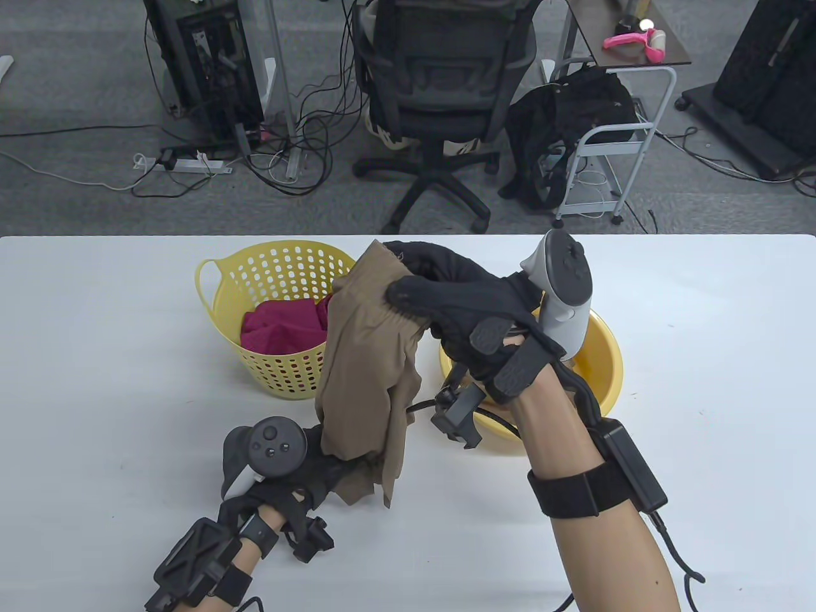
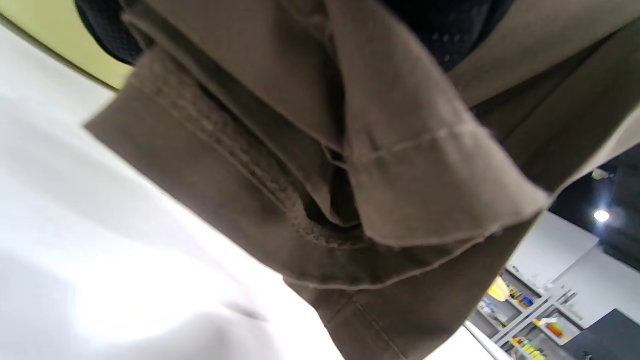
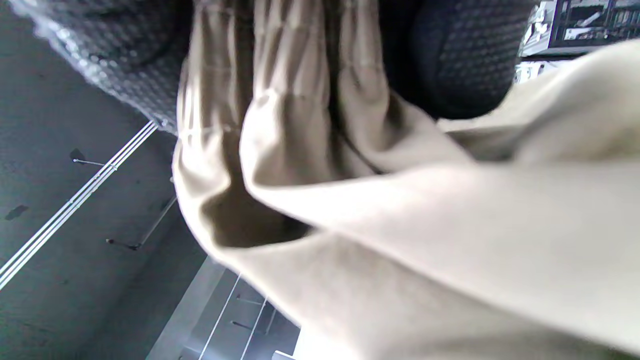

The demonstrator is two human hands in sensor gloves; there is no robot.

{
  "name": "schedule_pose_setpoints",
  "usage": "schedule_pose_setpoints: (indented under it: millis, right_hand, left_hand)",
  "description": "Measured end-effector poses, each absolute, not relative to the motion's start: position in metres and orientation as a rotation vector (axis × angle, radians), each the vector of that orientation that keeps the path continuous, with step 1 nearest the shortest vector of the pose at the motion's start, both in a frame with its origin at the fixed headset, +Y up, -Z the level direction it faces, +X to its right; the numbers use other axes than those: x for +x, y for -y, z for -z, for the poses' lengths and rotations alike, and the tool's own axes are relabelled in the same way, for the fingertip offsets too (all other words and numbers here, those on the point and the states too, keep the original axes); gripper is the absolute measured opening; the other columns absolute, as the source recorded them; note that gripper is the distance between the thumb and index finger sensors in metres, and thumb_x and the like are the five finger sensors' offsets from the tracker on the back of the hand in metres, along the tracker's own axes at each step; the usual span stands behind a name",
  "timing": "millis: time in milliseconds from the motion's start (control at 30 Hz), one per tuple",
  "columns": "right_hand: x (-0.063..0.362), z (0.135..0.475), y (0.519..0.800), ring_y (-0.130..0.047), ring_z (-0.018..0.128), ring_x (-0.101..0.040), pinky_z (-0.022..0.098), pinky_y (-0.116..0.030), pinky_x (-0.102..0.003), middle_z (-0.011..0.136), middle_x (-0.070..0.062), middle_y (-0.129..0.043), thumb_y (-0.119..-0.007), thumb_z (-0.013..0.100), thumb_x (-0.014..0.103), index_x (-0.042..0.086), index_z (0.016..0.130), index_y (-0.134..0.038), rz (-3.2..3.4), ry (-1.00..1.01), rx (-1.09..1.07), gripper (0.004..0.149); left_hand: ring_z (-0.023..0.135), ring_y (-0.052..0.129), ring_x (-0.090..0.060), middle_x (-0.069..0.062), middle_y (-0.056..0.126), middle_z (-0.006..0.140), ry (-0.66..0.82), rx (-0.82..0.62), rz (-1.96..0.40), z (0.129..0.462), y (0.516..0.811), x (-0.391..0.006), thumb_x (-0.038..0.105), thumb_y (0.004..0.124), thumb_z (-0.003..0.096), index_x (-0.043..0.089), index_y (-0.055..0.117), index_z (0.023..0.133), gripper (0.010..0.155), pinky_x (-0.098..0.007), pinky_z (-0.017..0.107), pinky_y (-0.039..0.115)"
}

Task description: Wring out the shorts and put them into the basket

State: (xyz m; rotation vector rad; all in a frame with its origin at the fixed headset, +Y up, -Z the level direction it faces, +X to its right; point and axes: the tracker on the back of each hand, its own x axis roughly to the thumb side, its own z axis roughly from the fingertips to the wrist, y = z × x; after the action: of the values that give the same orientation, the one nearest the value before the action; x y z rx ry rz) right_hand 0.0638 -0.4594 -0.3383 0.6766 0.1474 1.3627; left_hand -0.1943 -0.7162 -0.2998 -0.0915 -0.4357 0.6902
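The brown shorts (image 1: 370,363) hang stretched between my two hands above the white table. My right hand (image 1: 440,293) grips their gathered waistband up high, between the basket and the basin. My left hand (image 1: 331,468) holds the lower hems near the table; its fingers are hidden under the cloth. In the left wrist view the shorts (image 2: 350,165) fill the frame, hems and seams close up. The right wrist view shows bunched pale fabric (image 3: 360,190) clamped by gloved fingers (image 3: 460,60). The yellow perforated basket (image 1: 280,268) stands behind the shorts, with a crimson garment (image 1: 280,328) in it.
A yellow basin (image 1: 605,363) sits on the table under my right wrist. Bare white tabletop (image 1: 95,395) lies to the left and to the right. Beyond the far edge stand an office chair (image 1: 440,95), a white cart (image 1: 612,146) and floor cables.
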Motion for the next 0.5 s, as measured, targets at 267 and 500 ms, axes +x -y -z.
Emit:
schedule_pose_setpoints:
  millis: [267, 500]
  right_hand:
    - [0.087, 0.341, 0.465, -0.097, 0.064, -0.035, 0.050, -0.086, -0.043, 0.087, -0.021, -0.082, -0.086, 0.055, 0.051, 0.001, 0.098, -0.064, -1.428, -0.094, 0.619, 0.070]
    - [0.114, 0.343, 0.471, -0.096, 0.064, -0.035, 0.050, -0.086, -0.043, 0.087, -0.021, -0.081, -0.086, 0.054, 0.051, 0.001, 0.098, -0.064, -1.585, 0.012, 0.537, 0.070]
  left_hand:
    - [0.070, 0.100, -0.037, -0.006, 0.098, 0.068, 0.401, -0.108, -0.562, 0.301, 0.705, -0.209, 0.033, 0.089, 0.0530, 0.017, 0.085, 0.086, 0.038, -0.068, 0.061, 0.067]
    - [0.071, 0.101, -0.039, -0.005, 0.099, 0.068, 0.376, -0.167, -0.469, 0.304, 0.695, -0.225, 0.033, 0.090, 0.0521, 0.016, 0.086, 0.085, 0.038, -0.066, 0.059, 0.069]
